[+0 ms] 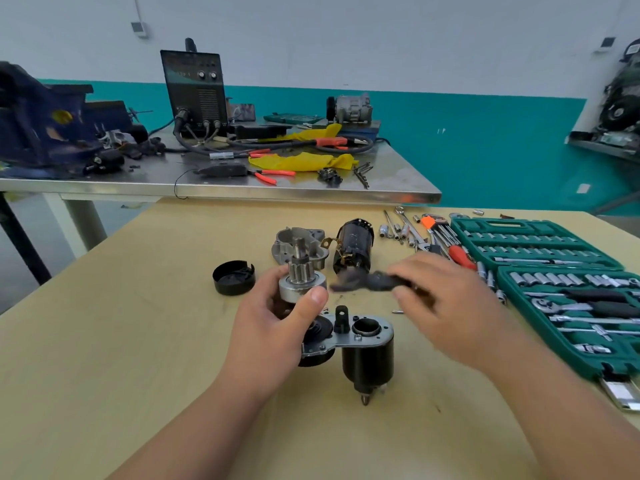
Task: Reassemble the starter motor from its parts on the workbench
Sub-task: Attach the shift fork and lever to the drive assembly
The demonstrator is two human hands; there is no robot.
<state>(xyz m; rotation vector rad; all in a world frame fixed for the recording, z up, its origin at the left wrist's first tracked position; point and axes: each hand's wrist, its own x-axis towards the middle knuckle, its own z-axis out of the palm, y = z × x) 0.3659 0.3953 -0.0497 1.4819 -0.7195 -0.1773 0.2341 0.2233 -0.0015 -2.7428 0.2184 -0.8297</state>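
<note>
My left hand (277,323) grips the silver pinion drive gear (300,277), held upright over the starter body. My right hand (446,306) pinches a dark, motion-blurred fork-shaped part (367,282) just right of the gear. Below them lies the starter body with its black solenoid cylinder (367,358) and grey mounting plate (377,336). The aluminium nose housing (287,244) and the black armature (353,247) rest further back. A black end cap (233,277) sits to the left.
An open green socket set (554,271) fills the right side of the wooden bench (138,341). Loose sockets, wrenches and hex keys (433,233) lie behind it. A steel table (221,188) with a welder, vise and pliers stands beyond.
</note>
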